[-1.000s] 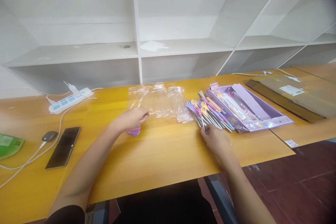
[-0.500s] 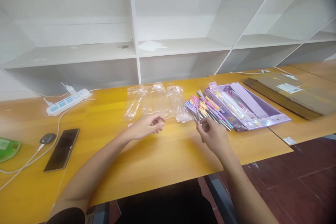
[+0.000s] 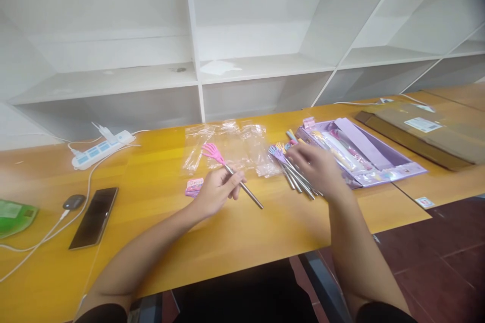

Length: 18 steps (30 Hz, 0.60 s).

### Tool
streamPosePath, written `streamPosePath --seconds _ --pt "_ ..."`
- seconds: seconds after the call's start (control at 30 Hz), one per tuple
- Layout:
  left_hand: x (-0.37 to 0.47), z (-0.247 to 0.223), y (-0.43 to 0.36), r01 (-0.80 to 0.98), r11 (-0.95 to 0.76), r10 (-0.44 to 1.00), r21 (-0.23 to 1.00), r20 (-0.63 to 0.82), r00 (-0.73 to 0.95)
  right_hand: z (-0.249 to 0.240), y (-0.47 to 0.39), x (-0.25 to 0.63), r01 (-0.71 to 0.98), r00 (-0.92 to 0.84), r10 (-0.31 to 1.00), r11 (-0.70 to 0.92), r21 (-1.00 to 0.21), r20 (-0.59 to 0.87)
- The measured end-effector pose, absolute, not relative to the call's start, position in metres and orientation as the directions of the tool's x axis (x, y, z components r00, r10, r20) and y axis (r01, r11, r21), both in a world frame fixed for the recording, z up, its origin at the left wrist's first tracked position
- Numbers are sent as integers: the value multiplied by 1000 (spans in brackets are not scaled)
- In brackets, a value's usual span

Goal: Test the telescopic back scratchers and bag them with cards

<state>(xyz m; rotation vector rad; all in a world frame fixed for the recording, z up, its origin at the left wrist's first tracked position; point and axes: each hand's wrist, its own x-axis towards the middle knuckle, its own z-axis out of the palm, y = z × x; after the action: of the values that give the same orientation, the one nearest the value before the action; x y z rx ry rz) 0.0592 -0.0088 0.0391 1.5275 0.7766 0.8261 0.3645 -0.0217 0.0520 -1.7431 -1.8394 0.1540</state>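
In my left hand [image 3: 216,193] is a back scratcher [image 3: 214,153] with a pink hand-shaped head and a silver rod. The fingers close around its rod, with the head pointing up and left and the rod end to the lower right. My right hand [image 3: 319,169], smeared by motion, is over a pile of back scratchers [image 3: 299,176] with purple, blue and yellow heads. Its fingertips are too blurred to show whether they grip anything. Behind that hand, coloured handles [image 3: 291,135] are mostly hidden. Small pink printed cards [image 3: 194,186] lie stacked beside my left wrist.
Clear plastic bags [image 3: 231,146] lie behind my left hand. A purple open box [image 3: 394,174] with packaged items stands to the right, near a flat cardboard box [image 3: 401,131]. On the left are a phone [image 3: 94,218], a power strip [image 3: 102,149] and white cables. White shelves [image 3: 151,78] rise behind.
My left hand, holding nothing before, now grips the pink back scratcher. My right hand, which held a rod upright, has moved slightly right and up over the pile. The card stack has come into view.
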Motion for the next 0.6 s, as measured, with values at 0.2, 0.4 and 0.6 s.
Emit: streamPosePath --seconds 0.2,0.4,0.6 --pt "45 61 0 -40 -150 877 988 151 457 24 56 453 928 327 932 -287 -236 156" --pt "38 74 1 -64 -140 900 988 154 407 -4 66 465 925 356 932 -341 -169 64" --pt "35 75 4 -109 -159 907 981 189 377 14 63 455 901 413 903 -387 -195 120"
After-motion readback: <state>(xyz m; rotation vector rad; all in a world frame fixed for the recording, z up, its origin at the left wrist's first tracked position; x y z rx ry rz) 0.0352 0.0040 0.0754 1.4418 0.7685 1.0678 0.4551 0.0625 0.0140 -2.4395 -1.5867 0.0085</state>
